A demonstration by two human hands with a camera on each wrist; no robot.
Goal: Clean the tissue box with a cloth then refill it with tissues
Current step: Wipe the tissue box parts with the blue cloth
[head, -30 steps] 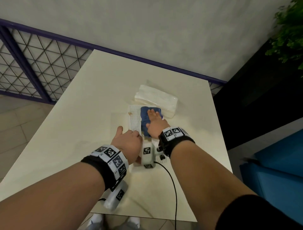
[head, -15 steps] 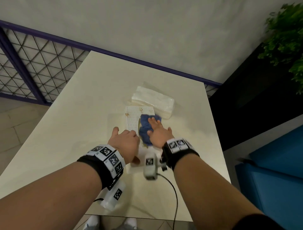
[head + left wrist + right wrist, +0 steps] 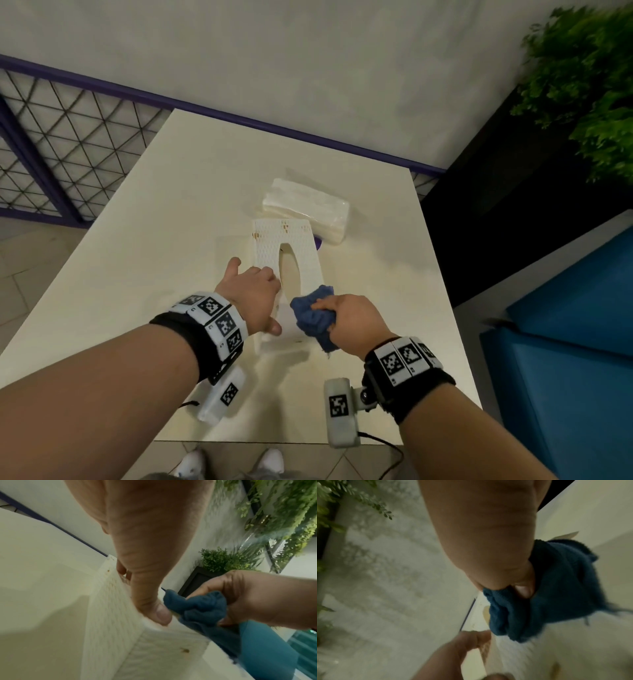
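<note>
White tissue box (image 3: 284, 253) on worktop (image 3: 154, 240), left hand (image 3: 251, 298) clasping its near corner, right hand (image 3: 352, 317) bunching cloth (image 3: 313, 313) beside it, tissue pack (image 3: 308, 209) just behind box, plant (image 3: 582, 78) beyond.

Cream table (image 3: 144, 240), plain wall (image 3: 308, 61) (purple-trimmed), plants (image 3: 589, 85)

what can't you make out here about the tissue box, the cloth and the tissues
- Tissue box inside: head view shows only a dark slot; empty or not, cannot tell.
- Its right side and near corner: covered by the blue cloth and right hand.
- Left hand fingertips: hidden over the box top.
- Purple thing behind the box: mostly hidden.
- Tissue pack: sealed or open, too small.
- Right wrist view: motion blurred.
</note>
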